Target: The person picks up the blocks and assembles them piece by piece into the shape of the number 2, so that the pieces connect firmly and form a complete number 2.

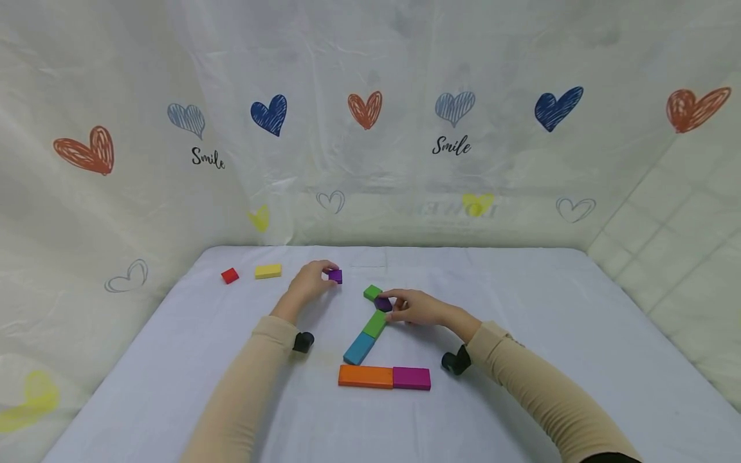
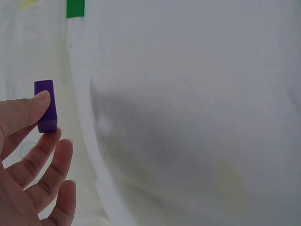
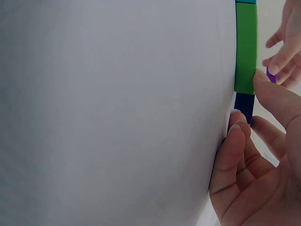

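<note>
At the table's far left-centre, my left hand (image 1: 307,281) pinches a small purple block (image 1: 335,276) between thumb and fingers. The left wrist view shows that purple block (image 2: 45,106) upright under the thumb, the other fingers loosely bent below. My right hand (image 1: 419,307) holds a dark purple block (image 1: 383,303) in a slanted row, index finger over it. That block lies between a small green block (image 1: 372,292) and a longer green block (image 1: 375,323). In the right wrist view, the thumb touches the green block's edge (image 3: 246,52) while bent fingers meet the dark purple block (image 3: 244,107).
A blue block (image 1: 359,348) continues the slanted row toward me. Nearer still, an orange block (image 1: 365,377) and a magenta block (image 1: 411,379) lie end to end. A red block (image 1: 229,275) and a yellow block (image 1: 268,271) lie at the far left of the white-covered table (image 1: 538,308).
</note>
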`<state>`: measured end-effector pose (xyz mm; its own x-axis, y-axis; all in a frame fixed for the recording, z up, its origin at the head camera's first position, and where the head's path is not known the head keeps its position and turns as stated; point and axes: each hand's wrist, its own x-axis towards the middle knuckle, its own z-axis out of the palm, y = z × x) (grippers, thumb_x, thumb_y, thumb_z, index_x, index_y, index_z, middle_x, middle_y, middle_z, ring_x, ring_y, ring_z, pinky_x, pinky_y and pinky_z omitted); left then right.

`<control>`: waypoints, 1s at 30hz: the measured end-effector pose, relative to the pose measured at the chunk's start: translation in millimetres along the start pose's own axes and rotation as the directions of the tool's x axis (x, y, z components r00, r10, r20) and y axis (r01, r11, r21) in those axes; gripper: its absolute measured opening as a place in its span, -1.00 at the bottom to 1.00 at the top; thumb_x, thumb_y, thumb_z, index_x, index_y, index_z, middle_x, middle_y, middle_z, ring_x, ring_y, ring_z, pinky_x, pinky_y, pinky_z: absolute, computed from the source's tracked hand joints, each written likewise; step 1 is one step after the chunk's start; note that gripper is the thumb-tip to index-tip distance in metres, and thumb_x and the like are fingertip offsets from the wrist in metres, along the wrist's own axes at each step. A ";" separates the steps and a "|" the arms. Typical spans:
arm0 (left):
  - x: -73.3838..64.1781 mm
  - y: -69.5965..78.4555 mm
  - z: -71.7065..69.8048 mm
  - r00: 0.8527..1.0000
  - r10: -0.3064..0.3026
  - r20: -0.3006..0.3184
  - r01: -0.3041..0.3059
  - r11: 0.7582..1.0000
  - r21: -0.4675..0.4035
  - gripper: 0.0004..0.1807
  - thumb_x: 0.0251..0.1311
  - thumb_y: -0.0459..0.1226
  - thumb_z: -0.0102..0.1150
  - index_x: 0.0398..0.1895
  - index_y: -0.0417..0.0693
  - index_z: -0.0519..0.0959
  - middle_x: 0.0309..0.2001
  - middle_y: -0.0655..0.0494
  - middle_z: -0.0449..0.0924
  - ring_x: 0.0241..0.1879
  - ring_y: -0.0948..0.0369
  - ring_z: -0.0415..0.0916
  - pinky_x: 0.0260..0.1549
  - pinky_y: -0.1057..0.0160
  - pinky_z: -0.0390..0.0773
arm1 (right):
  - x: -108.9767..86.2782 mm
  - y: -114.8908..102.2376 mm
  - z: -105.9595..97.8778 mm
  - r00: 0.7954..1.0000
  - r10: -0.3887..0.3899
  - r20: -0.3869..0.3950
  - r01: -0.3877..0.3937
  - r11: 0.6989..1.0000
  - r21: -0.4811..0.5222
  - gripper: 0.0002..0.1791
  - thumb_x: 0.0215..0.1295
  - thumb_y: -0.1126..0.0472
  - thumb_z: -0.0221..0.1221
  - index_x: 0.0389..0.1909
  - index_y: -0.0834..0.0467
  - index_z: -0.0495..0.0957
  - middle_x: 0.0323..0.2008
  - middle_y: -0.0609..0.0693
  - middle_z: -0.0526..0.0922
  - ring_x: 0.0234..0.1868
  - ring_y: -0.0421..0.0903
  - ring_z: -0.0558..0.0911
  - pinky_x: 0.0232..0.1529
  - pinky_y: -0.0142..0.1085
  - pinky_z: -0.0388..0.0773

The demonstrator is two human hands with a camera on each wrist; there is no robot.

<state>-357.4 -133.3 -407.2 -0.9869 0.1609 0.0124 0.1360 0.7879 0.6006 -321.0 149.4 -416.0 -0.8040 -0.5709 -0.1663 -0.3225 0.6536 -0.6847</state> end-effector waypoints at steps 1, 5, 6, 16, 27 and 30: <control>-0.1 1.3 1.2 1.000 0.007 0.000 -0.007 1.000 0.007 -0.59 0.37 -0.31 0.29 0.27 -0.06 0.58 0.20 -0.11 0.56 0.15 -0.04 0.48 0.17 -0.08 0.46 | 0.2 0.1 0.2 1.000 0.003 0.002 -0.003 1.000 -0.001 -0.38 0.43 0.13 0.29 0.46 0.11 0.39 -0.20 0.00 0.54 -0.29 -0.09 0.51 -0.28 -0.31 0.48; -0.6 7.9 5.5 0.999 0.031 -0.007 -0.031 0.999 0.017 -0.59 0.36 -0.31 0.30 0.26 -0.05 0.59 0.19 -0.10 0.57 0.11 -0.02 0.50 0.12 -0.08 0.49 | 0.6 0.3 0.8 1.000 0.015 0.007 -0.015 1.000 -0.004 -0.38 0.43 0.11 0.29 0.46 0.10 0.39 -0.19 0.01 0.54 -0.28 -0.09 0.51 -0.28 -0.32 0.49; -0.7 9.5 6.3 0.999 0.035 -0.007 -0.035 0.999 0.019 -0.59 0.35 -0.31 0.31 0.26 -0.04 0.59 0.18 -0.09 0.57 0.09 -0.01 0.50 0.11 -0.08 0.50 | 0.5 0.1 0.7 1.000 0.016 0.007 -0.016 1.000 -0.003 -0.38 0.43 0.12 0.29 0.46 0.11 0.39 -0.19 0.01 0.54 -0.28 -0.09 0.51 -0.28 -0.32 0.49; 3.1 19.3 13.8 0.996 0.092 0.012 -0.093 0.995 0.047 -0.60 0.34 -0.32 0.32 0.24 -0.04 0.61 0.15 -0.06 0.60 0.08 0.02 0.52 0.10 -0.03 0.51 | 0.5 -0.2 0.4 1.000 0.013 0.003 -0.013 1.000 -0.001 -0.38 0.43 0.12 0.29 0.46 0.11 0.39 -0.19 0.02 0.54 -0.28 -0.08 0.51 -0.26 -0.31 0.52; 2.4 24.5 17.2 0.995 0.074 0.064 -0.076 0.997 0.032 -0.63 0.34 -0.38 0.28 0.20 -0.08 0.62 0.17 -0.09 0.60 0.24 -0.04 0.47 0.25 -0.09 0.41 | -1.0 -2.1 -0.3 1.000 0.021 0.001 -0.021 1.000 -0.007 -0.37 0.43 0.11 0.29 0.47 0.09 0.39 -0.20 0.01 0.54 -0.28 -0.08 0.51 -0.27 -0.30 0.51; 1.4 25.0 18.8 0.995 0.065 0.081 -0.068 0.997 0.038 -0.63 0.34 -0.39 0.28 0.20 -0.07 0.62 0.18 -0.09 0.60 0.25 -0.03 0.46 0.26 -0.09 0.40 | -1.0 -1.6 -0.5 1.000 0.013 0.003 -0.013 1.000 -0.012 -0.38 0.44 0.11 0.28 0.46 0.11 0.39 -0.21 0.01 0.54 -0.31 -0.09 0.51 -0.28 -0.31 0.50</control>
<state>-353.8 -102.2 -407.2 -0.9658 0.2590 -0.0138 0.2057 0.7971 0.5677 -319.9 149.1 -414.3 -0.8065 -0.5641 -0.1769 -0.3182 0.6664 -0.6743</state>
